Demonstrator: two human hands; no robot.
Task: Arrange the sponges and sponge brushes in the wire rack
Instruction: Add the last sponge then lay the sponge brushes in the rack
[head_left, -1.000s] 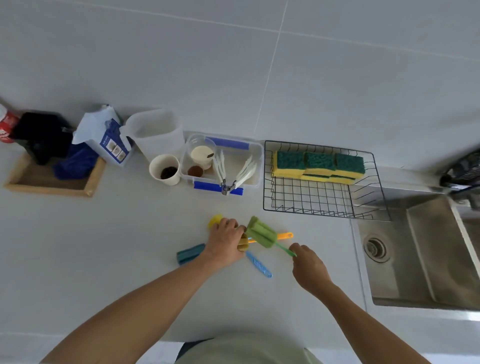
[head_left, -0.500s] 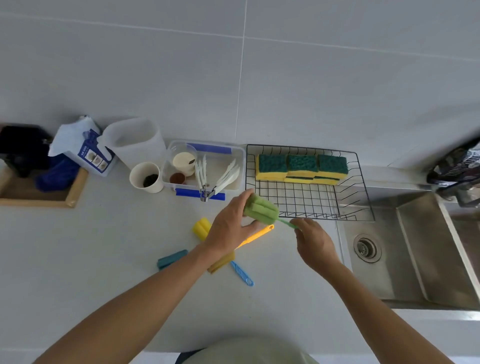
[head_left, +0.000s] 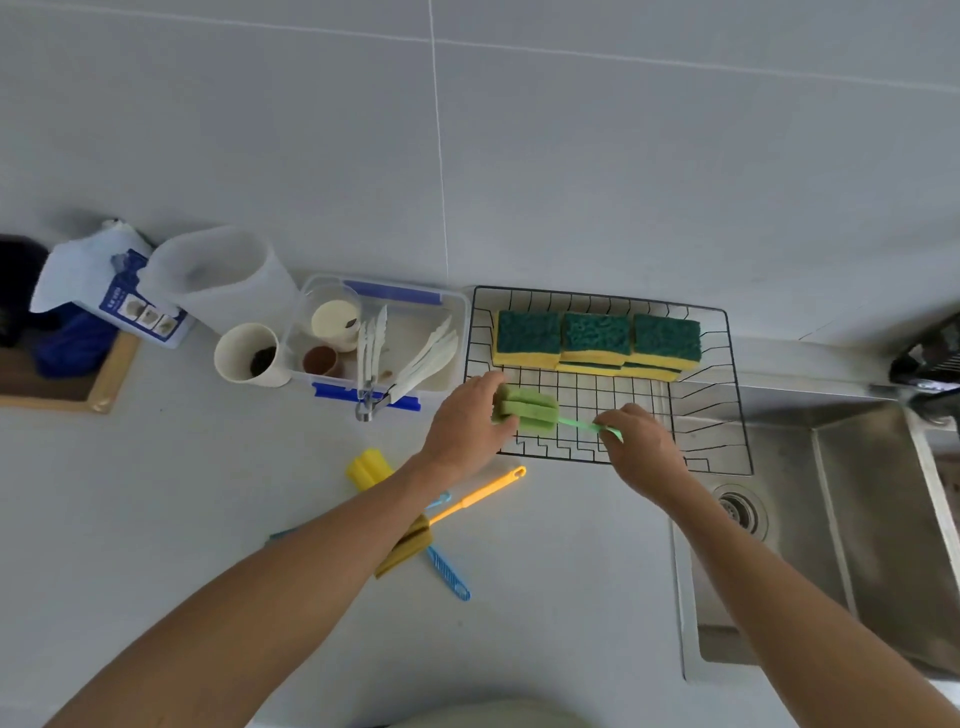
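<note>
A green sponge brush (head_left: 527, 410) lies level over the front left of the black wire rack (head_left: 727, 395). My left hand (head_left: 462, 426) grips its sponge head, and my right hand (head_left: 641, 447) pinches its thin green handle. Three yellow-and-green sponges (head_left: 596, 340) stand in a row along the rack's back. On the counter below my left arm lie a yellow sponge brush (head_left: 370, 467), an orange-handled sponge brush (head_left: 480, 493) and a blue-handled brush (head_left: 449, 574), partly hidden by my forearm.
A clear plastic box (head_left: 410, 312) with white tongs and small cups stands left of the rack. Beside it are a white cup (head_left: 249, 353), a translucent jug (head_left: 218, 275) and a wooden tray (head_left: 111, 382). A steel sink (head_left: 857, 519) lies at the right.
Both hands lifted the green sponge brush off the counter and carried it up and right, over the rack's front. The other brushes stayed on the counter.
</note>
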